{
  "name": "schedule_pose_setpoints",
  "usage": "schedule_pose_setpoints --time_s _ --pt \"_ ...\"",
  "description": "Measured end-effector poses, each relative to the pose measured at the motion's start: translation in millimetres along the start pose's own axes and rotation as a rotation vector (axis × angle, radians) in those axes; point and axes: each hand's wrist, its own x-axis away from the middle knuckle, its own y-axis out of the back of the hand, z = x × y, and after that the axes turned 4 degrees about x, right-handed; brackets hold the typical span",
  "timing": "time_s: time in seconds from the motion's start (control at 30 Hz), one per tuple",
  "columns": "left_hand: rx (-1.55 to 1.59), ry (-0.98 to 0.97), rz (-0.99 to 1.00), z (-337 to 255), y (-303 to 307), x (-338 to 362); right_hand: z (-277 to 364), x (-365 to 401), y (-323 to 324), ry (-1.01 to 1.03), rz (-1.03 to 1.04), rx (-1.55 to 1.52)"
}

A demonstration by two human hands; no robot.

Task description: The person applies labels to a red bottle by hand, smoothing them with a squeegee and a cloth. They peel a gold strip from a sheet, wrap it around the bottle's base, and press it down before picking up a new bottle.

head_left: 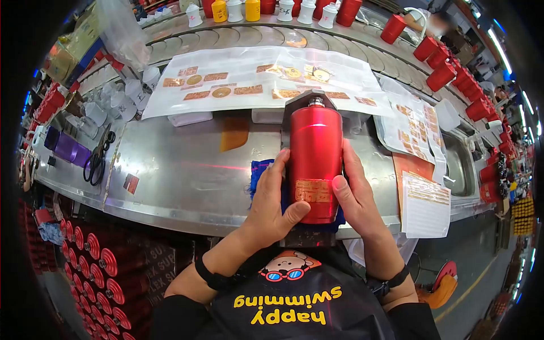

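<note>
A glossy red metal bottle [317,141] with a bare silver neck lies lengthwise in front of me, on a dark block or stand [292,113]. Near its lower end sits a gold patterned label [313,191]. My left hand [272,198] holds the bottle's left side, its thumb by the label's lower left edge. On the opposite side, my right hand [357,195] grips it with the thumb by the label's upper right. Some fingers are hidden behind the bottle. A blue cloth [258,174] shows beside my left fingers.
White sheets of gold labels [226,68] lie across the steel bench [170,164], with more sheets [411,127] at right. Black scissors [99,156] and a purple roll [71,148] are left. Beyond runs a conveyor [215,37]. Red bottles [96,277] are stacked below the bench.
</note>
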Motion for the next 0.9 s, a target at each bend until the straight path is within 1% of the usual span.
schedule_pose_setpoints --time_s 0.07,0.17,0.27,0.37,0.47,0.57,0.67,0.77,0.87,0.9 --pt "-0.021 -0.007 0.000 3 0 1 -1 1 -1 -0.004 0.001 0.010" --pt "0.116 0.074 -0.053 3 -4 -2 0 0 -1 0.000 -0.001 0.010" --pt "0.156 0.105 -0.091 3 -7 -5 -1 1 -1 -0.002 -0.002 0.036" --pt "0.131 0.109 -0.096 1 -7 -7 -1 0 -1 0.020 -0.005 0.027" --pt "0.218 0.105 -0.094 -1 -8 -5 -2 1 -1 0.006 -0.003 0.016" --pt "0.065 0.017 -0.040 1 -3 1 -1 -1 0 0.027 0.002 -0.014" --pt "-0.091 -0.028 -0.021 -3 0 1 -3 0 1 0.024 0.003 0.027" --pt "-0.127 0.012 -0.015 -5 0 2 -4 0 0 0.029 -0.003 -0.003" --pt "-0.306 -0.162 -0.080 -5 1 6 -5 -1 1 0.054 0.005 -0.020" --pt "-0.404 -0.223 -0.065 -7 1 9 -5 -1 1 0.051 0.006 -0.012"
